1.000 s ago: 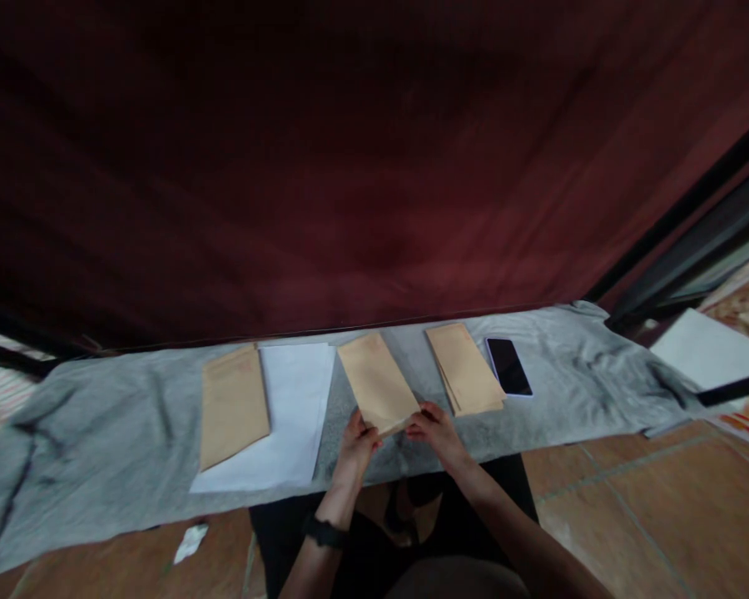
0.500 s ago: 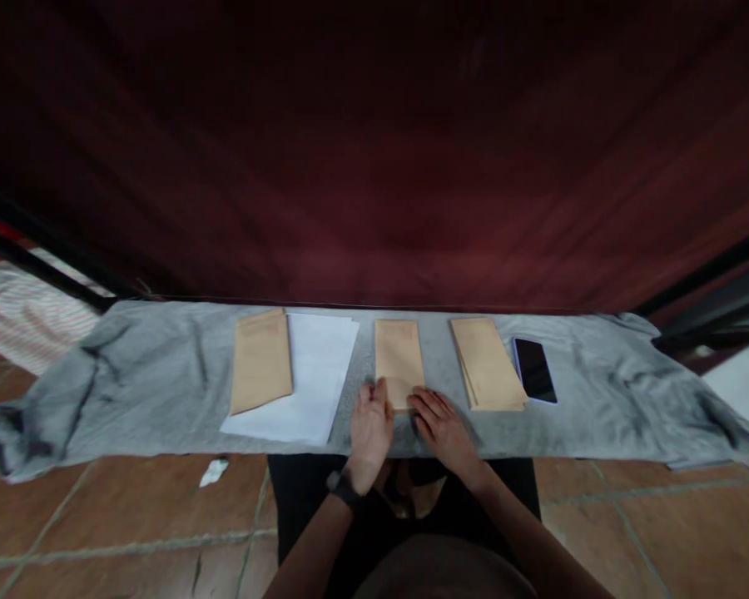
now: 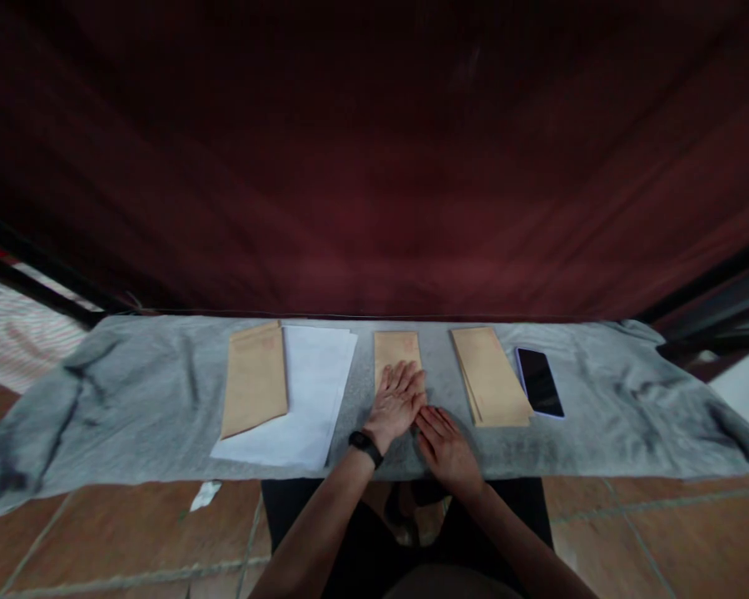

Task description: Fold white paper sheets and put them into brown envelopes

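Fingers [image 3: 404,376] of the left hand [image 3: 394,409] lie straight and spread a little, palm down, flat across the middle brown envelope [image 3: 395,346], gripping nothing. In the head view, the right hand [image 3: 453,457] has its fingers extended close together, tips by the envelope's near right corner and the left thumb; whether they press on the paper, I cannot tell. The envelope rests on the cloth-covered bench [image 3: 162,391], its long axis running almost straight away from the person, far short end toward the dark red backdrop [image 3: 374,200], near end hidden under the left hand.

To its left, another brown envelope [image 3: 255,378] overlaps white sheets [image 3: 315,374]; to its right, an envelope stack [image 3: 490,374] slants beside a phone [image 3: 540,381].

A second ago both hands held the envelope's near end and it slanted, far end leftward; half a second ago the left hand was at its left edge.
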`<action>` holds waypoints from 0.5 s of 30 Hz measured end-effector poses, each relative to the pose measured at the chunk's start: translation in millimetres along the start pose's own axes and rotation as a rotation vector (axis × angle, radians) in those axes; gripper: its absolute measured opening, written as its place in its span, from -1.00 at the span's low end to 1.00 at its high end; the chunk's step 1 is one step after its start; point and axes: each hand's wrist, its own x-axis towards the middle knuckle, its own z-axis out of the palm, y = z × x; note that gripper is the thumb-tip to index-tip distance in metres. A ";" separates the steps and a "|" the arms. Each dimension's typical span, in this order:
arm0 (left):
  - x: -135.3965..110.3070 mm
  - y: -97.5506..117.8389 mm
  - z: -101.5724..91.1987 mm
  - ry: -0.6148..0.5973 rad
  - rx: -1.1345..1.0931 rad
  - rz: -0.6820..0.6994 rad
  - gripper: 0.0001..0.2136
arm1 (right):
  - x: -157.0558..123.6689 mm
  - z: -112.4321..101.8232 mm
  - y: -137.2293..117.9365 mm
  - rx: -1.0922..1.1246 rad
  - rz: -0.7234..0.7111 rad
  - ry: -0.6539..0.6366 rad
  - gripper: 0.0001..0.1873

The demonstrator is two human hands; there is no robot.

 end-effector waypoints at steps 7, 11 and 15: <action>28.8 -24.8 -3.5 0.006 0.089 0.040 -0.53 | 2.0 -1.9 -2.7 -0.043 -0.056 0.045 -0.47; 40.5 -34.2 -0.8 0.026 0.155 0.019 -0.50 | 1.0 -2.7 -2.1 -0.089 -0.086 0.052 -0.47; 49.0 -36.8 1.9 0.036 0.181 -0.008 -0.48 | 0.6 -3.1 -0.4 -0.092 -0.104 0.057 -0.49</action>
